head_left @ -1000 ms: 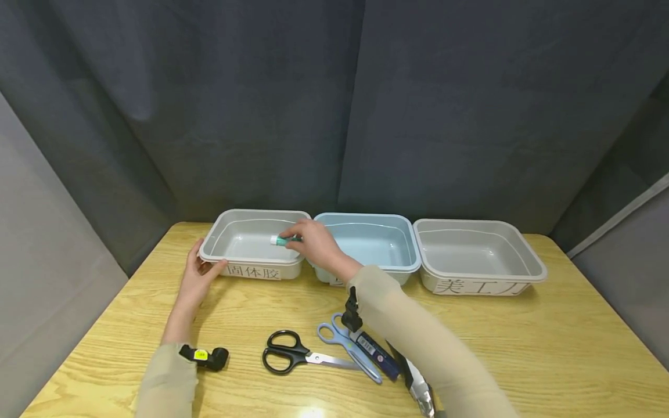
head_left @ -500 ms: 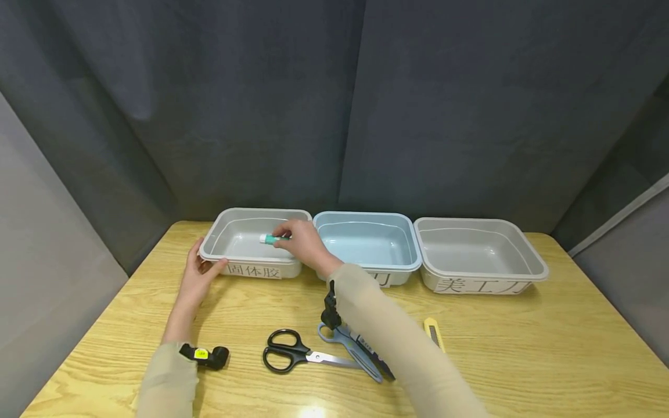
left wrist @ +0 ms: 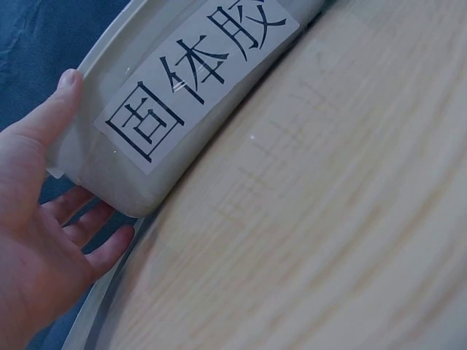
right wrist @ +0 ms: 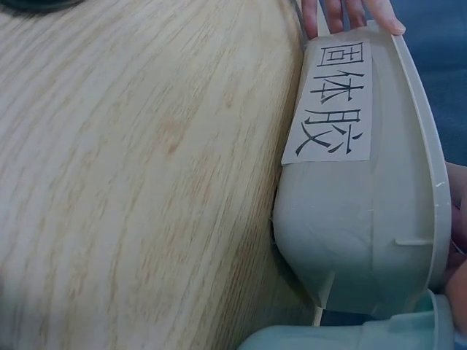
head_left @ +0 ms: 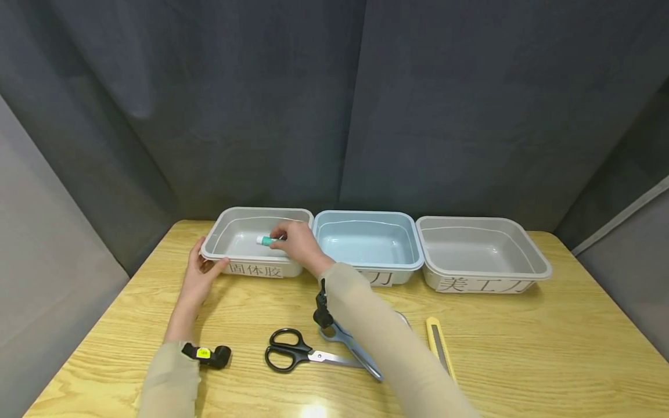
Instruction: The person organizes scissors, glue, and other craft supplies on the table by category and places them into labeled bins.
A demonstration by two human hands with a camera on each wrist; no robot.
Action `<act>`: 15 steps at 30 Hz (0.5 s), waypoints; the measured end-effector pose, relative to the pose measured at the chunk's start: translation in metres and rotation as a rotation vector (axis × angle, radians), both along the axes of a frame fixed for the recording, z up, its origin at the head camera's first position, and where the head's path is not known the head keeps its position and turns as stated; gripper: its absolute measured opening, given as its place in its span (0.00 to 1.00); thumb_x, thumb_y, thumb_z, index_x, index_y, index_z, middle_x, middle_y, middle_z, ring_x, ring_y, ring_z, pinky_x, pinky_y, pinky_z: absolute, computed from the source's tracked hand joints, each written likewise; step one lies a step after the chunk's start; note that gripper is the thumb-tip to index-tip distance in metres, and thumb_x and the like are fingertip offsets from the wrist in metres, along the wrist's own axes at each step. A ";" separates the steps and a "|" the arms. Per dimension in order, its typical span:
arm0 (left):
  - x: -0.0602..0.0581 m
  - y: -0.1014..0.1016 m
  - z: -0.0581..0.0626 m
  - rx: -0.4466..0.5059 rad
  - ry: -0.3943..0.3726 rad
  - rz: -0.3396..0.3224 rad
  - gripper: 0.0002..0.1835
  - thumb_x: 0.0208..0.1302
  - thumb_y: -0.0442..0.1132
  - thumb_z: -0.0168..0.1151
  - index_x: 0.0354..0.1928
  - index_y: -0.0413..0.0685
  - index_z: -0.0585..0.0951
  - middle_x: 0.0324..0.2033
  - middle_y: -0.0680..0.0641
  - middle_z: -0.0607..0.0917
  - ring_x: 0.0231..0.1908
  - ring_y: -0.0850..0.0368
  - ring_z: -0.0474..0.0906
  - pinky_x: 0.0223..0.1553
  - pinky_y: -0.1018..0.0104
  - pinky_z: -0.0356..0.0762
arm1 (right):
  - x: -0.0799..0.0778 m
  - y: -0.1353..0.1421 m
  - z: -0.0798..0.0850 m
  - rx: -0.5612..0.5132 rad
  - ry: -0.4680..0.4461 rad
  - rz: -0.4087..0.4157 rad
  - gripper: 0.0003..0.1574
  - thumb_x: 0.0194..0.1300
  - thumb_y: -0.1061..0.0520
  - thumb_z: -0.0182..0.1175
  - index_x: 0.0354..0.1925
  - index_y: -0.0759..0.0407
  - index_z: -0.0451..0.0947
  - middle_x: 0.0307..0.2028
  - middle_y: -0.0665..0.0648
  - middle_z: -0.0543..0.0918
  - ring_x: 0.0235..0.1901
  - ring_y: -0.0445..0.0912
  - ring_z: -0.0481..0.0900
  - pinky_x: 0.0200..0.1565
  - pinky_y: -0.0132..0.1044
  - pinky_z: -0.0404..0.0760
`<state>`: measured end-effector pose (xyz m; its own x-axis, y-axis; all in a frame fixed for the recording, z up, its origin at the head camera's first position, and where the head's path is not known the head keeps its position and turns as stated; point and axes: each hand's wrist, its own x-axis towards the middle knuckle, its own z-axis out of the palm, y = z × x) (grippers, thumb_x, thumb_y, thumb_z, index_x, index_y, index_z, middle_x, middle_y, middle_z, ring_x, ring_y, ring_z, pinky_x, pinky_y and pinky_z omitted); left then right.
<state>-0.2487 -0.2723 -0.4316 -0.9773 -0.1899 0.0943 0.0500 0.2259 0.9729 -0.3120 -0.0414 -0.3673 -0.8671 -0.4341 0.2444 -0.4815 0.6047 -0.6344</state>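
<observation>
In the head view my right hand [head_left: 302, 242] is over the right part of the left grey bin [head_left: 291, 269]. Its thumb and fingers pinch a small glue stick [head_left: 265, 240], green with a white end pointing left. My left hand [head_left: 198, 280] holds the same bin by its front left corner. The left wrist view shows the thumb on the rim and the other fingers curled against the end wall [left wrist: 109, 191]. A white paper label [right wrist: 332, 102] with black characters is on the bin's front. In the right wrist view the bin wall hides most of the right hand.
A light blue bin [head_left: 368, 214] and a second grey bin [head_left: 483, 271] stand in a row to the right. Nearer lie black-handled scissors [head_left: 292, 351], blue scissors [head_left: 355, 345] partly under the right sleeve, and a yellow utility knife [head_left: 440, 348]. A dark curtain [head_left: 334, 104] hangs behind.
My right hand has moved left with the glue stick, farther over the left grey bin. The sleeve's shift uncovers the yellow utility knife. My left hand keeps its hold on the bin.
</observation>
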 end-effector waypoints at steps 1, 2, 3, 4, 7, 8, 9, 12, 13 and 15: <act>0.000 0.000 0.000 0.004 -0.002 0.000 0.46 0.60 0.43 0.60 0.71 0.57 0.40 0.68 0.40 0.52 0.64 0.44 0.53 0.65 0.52 0.53 | 0.000 0.000 0.000 0.004 0.000 -0.001 0.11 0.53 0.55 0.66 0.37 0.55 0.82 0.34 0.49 0.83 0.34 0.39 0.77 0.36 0.26 0.75; 0.000 0.000 0.000 0.006 -0.002 -0.001 0.47 0.60 0.43 0.60 0.71 0.57 0.40 0.68 0.40 0.52 0.64 0.44 0.53 0.65 0.52 0.53 | 0.000 -0.001 -0.001 0.011 0.001 -0.001 0.11 0.53 0.55 0.66 0.37 0.55 0.82 0.34 0.49 0.83 0.34 0.39 0.77 0.36 0.26 0.75; 0.001 0.000 0.000 0.008 -0.003 0.000 0.47 0.60 0.43 0.60 0.71 0.57 0.40 0.68 0.39 0.52 0.64 0.44 0.53 0.65 0.52 0.54 | 0.000 -0.001 -0.001 0.018 0.004 -0.002 0.11 0.53 0.55 0.67 0.37 0.55 0.82 0.34 0.49 0.83 0.34 0.39 0.78 0.36 0.26 0.75; 0.001 0.000 0.000 0.011 -0.004 0.001 0.47 0.60 0.43 0.60 0.71 0.57 0.40 0.68 0.39 0.52 0.65 0.43 0.53 0.65 0.52 0.54 | 0.000 -0.002 -0.001 0.024 0.006 -0.002 0.11 0.53 0.55 0.67 0.37 0.55 0.82 0.34 0.49 0.83 0.34 0.39 0.78 0.35 0.25 0.75; 0.001 0.000 -0.001 0.014 -0.007 0.000 0.47 0.60 0.43 0.60 0.71 0.57 0.39 0.68 0.38 0.52 0.65 0.43 0.53 0.65 0.51 0.54 | -0.001 -0.002 -0.003 0.042 0.017 -0.006 0.11 0.52 0.55 0.67 0.36 0.55 0.83 0.34 0.49 0.83 0.33 0.38 0.78 0.34 0.24 0.74; 0.001 0.000 -0.001 0.013 -0.007 -0.001 0.47 0.60 0.43 0.60 0.71 0.57 0.39 0.68 0.38 0.52 0.65 0.43 0.53 0.65 0.51 0.54 | 0.000 -0.003 -0.003 0.044 0.017 -0.007 0.11 0.52 0.55 0.67 0.36 0.55 0.83 0.34 0.49 0.84 0.33 0.38 0.78 0.34 0.24 0.75; 0.001 0.000 -0.001 0.014 -0.008 -0.002 0.47 0.60 0.43 0.60 0.71 0.57 0.39 0.68 0.38 0.52 0.65 0.43 0.53 0.65 0.51 0.54 | 0.000 -0.003 -0.003 0.046 0.018 -0.007 0.10 0.52 0.55 0.67 0.36 0.55 0.83 0.34 0.49 0.83 0.33 0.38 0.78 0.34 0.25 0.75; 0.000 -0.001 0.000 0.019 -0.011 -0.005 0.47 0.60 0.42 0.60 0.71 0.56 0.39 0.68 0.39 0.52 0.65 0.43 0.53 0.65 0.52 0.54 | -0.001 -0.003 -0.003 0.057 0.025 -0.006 0.10 0.52 0.55 0.67 0.36 0.54 0.83 0.34 0.49 0.83 0.33 0.38 0.78 0.34 0.24 0.75; 0.000 0.000 0.001 0.023 -0.013 -0.006 0.47 0.60 0.42 0.60 0.71 0.56 0.39 0.68 0.39 0.52 0.65 0.43 0.53 0.65 0.52 0.54 | -0.001 -0.003 -0.003 0.061 0.026 -0.005 0.10 0.52 0.55 0.67 0.36 0.54 0.83 0.34 0.49 0.83 0.33 0.38 0.78 0.35 0.25 0.75; 0.002 0.001 0.005 0.034 -0.016 -0.009 0.47 0.60 0.40 0.60 0.71 0.54 0.40 0.68 0.39 0.52 0.65 0.43 0.53 0.65 0.52 0.54 | -0.001 -0.003 -0.003 0.076 0.032 -0.005 0.10 0.53 0.55 0.67 0.36 0.55 0.83 0.34 0.49 0.83 0.34 0.39 0.78 0.35 0.25 0.75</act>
<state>-0.2466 -0.2712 -0.4269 -0.9804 -0.1834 0.0721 0.0361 0.1924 0.9806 -0.3127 -0.0448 -0.3700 -0.8616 -0.4479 0.2388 -0.4977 0.6530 -0.5709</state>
